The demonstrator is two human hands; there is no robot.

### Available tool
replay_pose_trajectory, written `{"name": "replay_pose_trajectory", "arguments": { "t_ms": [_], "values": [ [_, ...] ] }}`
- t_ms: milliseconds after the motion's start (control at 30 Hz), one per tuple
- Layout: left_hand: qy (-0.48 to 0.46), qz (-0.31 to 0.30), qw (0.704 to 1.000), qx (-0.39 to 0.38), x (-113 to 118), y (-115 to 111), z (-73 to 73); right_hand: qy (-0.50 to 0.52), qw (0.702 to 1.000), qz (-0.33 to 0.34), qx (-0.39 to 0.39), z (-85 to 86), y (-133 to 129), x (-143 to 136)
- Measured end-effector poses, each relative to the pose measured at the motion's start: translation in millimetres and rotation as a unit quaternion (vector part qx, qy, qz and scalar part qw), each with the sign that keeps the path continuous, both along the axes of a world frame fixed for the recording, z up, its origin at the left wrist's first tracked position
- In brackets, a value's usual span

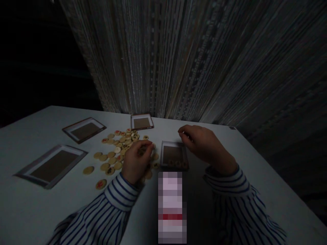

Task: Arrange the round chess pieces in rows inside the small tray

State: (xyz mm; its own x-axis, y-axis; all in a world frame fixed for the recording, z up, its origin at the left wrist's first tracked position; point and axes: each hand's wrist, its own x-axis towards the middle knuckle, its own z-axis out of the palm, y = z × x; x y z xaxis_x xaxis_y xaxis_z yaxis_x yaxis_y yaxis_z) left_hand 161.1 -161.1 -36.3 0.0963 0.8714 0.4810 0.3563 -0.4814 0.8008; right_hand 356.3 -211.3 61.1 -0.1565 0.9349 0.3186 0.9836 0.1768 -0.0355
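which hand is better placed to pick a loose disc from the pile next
Probably the left hand: it is at the right side of the pile of discs. The right hand is farther off, with the tray between it and the pile.

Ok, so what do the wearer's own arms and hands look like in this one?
The left sleeve and right sleeve are long, white with dark blue stripes. On the cuffs the stripes circle the wrist. The left grip and right grip are ungloved; I can't make out any ring or watch in this dim light.
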Motion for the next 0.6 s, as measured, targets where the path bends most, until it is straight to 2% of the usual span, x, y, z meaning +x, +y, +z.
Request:
{"name": "replay_pose_trajectory", "arguments": {
  "t_ms": [133,300,400,600],
  "values": [
    [-0.063,0.017,0.997,-0.039,-7,2,15.4,0.043,0.999,0.019,0.025,3.6,-8,-5],
    [-0.088,-0.004,0.994,-0.057,-30,0,32.6,0.092,0.993,0.008,0.078,8.2,-16,-10],
    [-0.062,0.002,0.997,-0.054,-52,-3,36.3,0.102,0.991,0.005,0.088,8.1,-17,-14],
    [-0.056,0.064,0.995,-0.048,-91,-3,35.3,0.108,0.987,0.02,0.12,2.9,-14,-22]
  ]
}}
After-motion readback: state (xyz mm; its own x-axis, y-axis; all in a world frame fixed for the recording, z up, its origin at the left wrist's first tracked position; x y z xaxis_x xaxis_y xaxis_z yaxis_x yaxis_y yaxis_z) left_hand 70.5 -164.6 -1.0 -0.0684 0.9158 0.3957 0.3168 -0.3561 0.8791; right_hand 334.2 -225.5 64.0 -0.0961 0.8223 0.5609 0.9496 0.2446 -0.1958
